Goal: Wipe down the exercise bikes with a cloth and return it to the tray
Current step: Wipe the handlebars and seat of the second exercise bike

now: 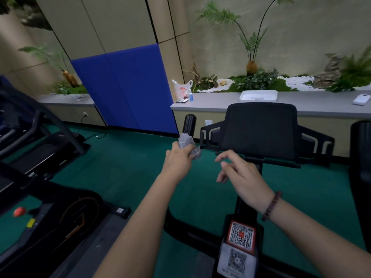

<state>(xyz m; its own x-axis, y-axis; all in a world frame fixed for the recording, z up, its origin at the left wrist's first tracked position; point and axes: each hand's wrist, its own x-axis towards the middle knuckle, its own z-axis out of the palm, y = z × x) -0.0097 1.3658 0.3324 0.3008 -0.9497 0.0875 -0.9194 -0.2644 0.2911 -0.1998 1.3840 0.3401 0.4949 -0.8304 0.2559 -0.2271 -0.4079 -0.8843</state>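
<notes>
Here's the person at the exercise bike, both bare arms stretched out toward its black screen panel. The left hand is just off the panel's lower left corner, fingers curled tight round a crumpled grey cloth. The cloth bunches out above the knuckles, right by the panel's left bracket, though I can't tell if it touches. The right hand hangs just below the panel's front edge and holds nothing, its fingers loosely spread and a little bent, the thumb apart. There's a beaded bracelet on that wrist. Down the post below the panel, an orange-framed code sticker faces up, with a white one under it. Behind the panel, on the long grey counter, sits the white tray, showing just above the panel's top edge. Left of the panel on that counter are a plastic bag and a small blue bottle. A big blue mat leans on the wall farther left of the panel. A black treadmill stands well to the panel's left on the green floor.
</notes>
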